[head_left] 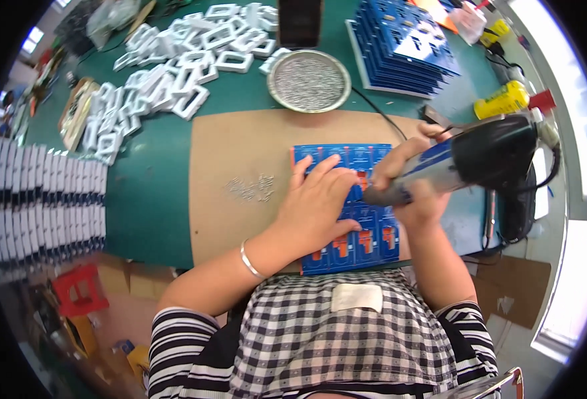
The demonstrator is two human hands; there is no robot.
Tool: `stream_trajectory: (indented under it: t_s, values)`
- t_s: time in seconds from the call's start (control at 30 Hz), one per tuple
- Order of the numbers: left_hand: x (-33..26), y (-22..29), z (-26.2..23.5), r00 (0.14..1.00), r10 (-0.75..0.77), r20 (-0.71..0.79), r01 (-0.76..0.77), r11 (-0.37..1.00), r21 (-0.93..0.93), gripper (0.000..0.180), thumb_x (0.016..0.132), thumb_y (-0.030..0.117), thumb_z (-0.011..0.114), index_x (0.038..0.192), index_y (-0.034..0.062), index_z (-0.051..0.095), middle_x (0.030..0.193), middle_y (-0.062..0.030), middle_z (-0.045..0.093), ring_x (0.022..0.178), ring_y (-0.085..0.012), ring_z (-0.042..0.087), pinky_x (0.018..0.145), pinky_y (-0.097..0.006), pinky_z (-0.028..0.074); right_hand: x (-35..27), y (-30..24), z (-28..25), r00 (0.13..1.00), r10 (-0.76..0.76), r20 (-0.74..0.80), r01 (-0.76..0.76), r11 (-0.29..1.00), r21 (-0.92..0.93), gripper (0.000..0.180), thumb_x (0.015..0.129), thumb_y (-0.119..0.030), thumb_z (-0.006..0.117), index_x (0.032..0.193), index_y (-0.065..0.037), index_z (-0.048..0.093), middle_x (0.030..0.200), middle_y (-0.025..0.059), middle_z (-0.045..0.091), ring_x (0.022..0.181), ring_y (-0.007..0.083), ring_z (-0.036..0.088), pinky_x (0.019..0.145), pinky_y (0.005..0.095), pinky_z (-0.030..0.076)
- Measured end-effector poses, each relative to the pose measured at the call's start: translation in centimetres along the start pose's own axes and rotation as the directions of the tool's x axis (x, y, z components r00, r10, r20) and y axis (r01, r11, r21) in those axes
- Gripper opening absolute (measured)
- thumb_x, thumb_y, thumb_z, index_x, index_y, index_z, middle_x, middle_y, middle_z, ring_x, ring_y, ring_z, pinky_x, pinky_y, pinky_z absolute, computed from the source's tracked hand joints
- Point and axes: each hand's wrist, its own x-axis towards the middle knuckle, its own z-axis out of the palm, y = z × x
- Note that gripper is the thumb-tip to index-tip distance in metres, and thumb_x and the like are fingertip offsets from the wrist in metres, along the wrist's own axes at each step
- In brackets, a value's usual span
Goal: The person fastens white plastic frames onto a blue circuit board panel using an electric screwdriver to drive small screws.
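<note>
At far left, green bench (144, 199) parts cut-off white stacks (44, 199) from brown board (240, 146). The left hand (317, 199) spreads flat over a blue panel (371, 218) at the near edge, hiding part; the right hand (424, 207) grips a power tool (456, 159), tip unclear.

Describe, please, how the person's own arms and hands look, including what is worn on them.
The left hand and the right hand both wear no gloves. A thin, silver-coloured bracelet circles the left wrist; none shows on the right. The left sleeve and right sleeve are short, striped black and white.
</note>
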Motion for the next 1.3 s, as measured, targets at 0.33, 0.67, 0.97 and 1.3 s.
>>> stream_trajectory:
  t_s: [0.33, 0.67, 0.97, 1.3]
  values:
    - [-0.8, -0.1, -0.2, 0.998, 0.023, -0.052, -0.023, 1.000, -0.006, 0.061, 0.067, 0.031, 0.080, 0.118, 0.0114, 0.054, 0.121, -0.0058, 0.056, 0.128, -0.0277, 0.043, 0.109, -0.048, 0.023, 0.7, -1.0, -0.9, 0.992, -0.050, -0.114, 0.079, 0.960, 0.268, 0.065, 0.081, -0.037, 0.059, 0.130, -0.003, 0.033, 0.078, 0.0098, 0.053, 0.062, 0.0211, 0.057, 0.064, 0.0387, 0.050]
    - [-2.6, -4.5, -6.3, 0.961, -0.216, -0.171, 0.265, 0.893, 0.365, 0.008, 0.072, 0.017, 0.074, 0.079, 0.0158, 0.070, 0.081, 0.0028, 0.061, 0.085, -0.0180, 0.054, 0.082, -0.036, 0.033, 0.0, -2.3, -5.1, 0.960, -0.075, -0.272, 0.153, 0.947, 0.281, 0.064, 0.083, -0.040, 0.054, 0.133, -0.006, 0.032, 0.082, 0.0062, 0.051, 0.066, 0.0187, 0.054, 0.070, 0.0368, 0.046]
    - [-2.2, -4.7, -5.9, 0.968, -0.205, -0.144, 0.250, 0.843, 0.476, 0.006, 0.076, 0.012, 0.069, 0.081, 0.0126, 0.065, 0.083, 0.0007, 0.060, 0.086, -0.0191, 0.054, 0.084, -0.036, 0.032, -0.5, -2.8, -4.6, 0.949, -0.111, -0.295, 0.181, 0.958, 0.223, 0.065, 0.082, -0.042, 0.055, 0.133, -0.007, 0.035, 0.080, 0.0046, 0.050, 0.063, 0.0172, 0.052, 0.065, 0.0359, 0.046]
    - [2.6, 2.1, -1.6, 0.999, 0.052, 0.012, -0.052, 0.997, 0.053, 0.011, 0.075, 0.010, 0.070, 0.084, 0.0130, 0.064, 0.086, 0.0000, 0.060, 0.088, -0.0193, 0.053, 0.085, -0.035, 0.032, -2.0, -3.4, -5.8, 0.917, -0.106, -0.384, 0.214, 0.944, 0.250, 0.062, 0.079, -0.043, 0.057, 0.128, -0.009, 0.038, 0.075, 0.0040, 0.050, 0.061, 0.0187, 0.056, 0.064, 0.0364, 0.050]
